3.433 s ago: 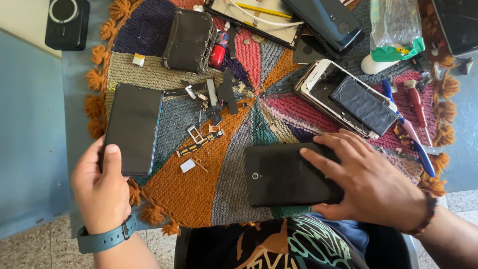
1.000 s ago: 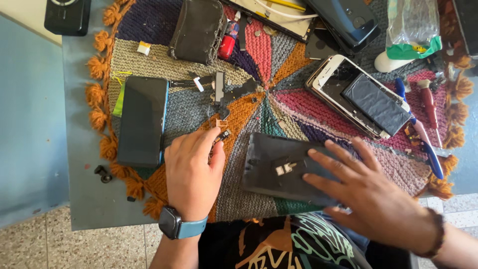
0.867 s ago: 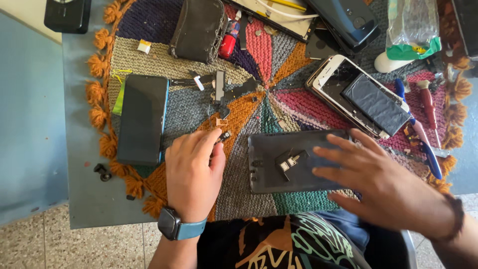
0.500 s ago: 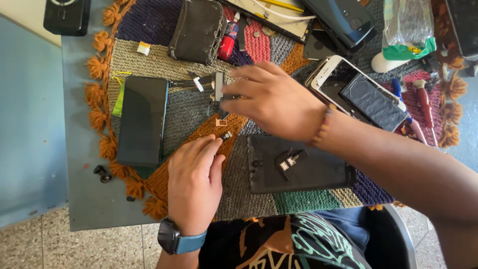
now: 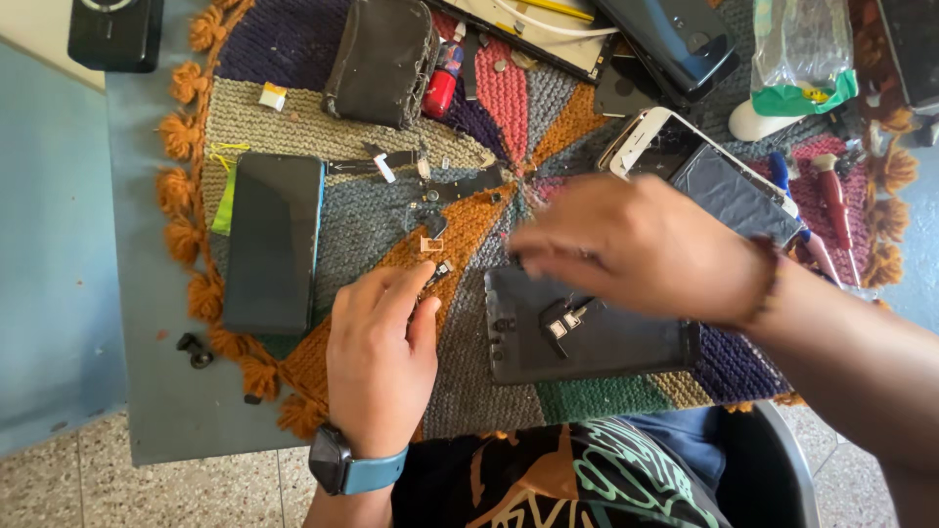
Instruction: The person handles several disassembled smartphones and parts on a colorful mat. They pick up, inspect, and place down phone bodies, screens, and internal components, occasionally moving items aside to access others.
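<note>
Two hands over opened phone [image 5: 587, 332], right hand [image 5: 636, 254] motion-blurred, grasp unclear, left hand [image 5: 381, 352] fingers loosely curled, empty.

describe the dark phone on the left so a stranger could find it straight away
Start at the round knitted mat with orange tassels. On its left side, beyond the left hand, a dark phone lies flat, screen blank. Unlike the opened dark panel under the right hand, it looks whole, with a blue edge.

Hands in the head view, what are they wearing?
The left hand has a dark square smartwatch on a blue strap at the wrist. The right hand has a thin beaded bracelet at the wrist. Both forearms are bare, no sleeves or gloves.
</note>
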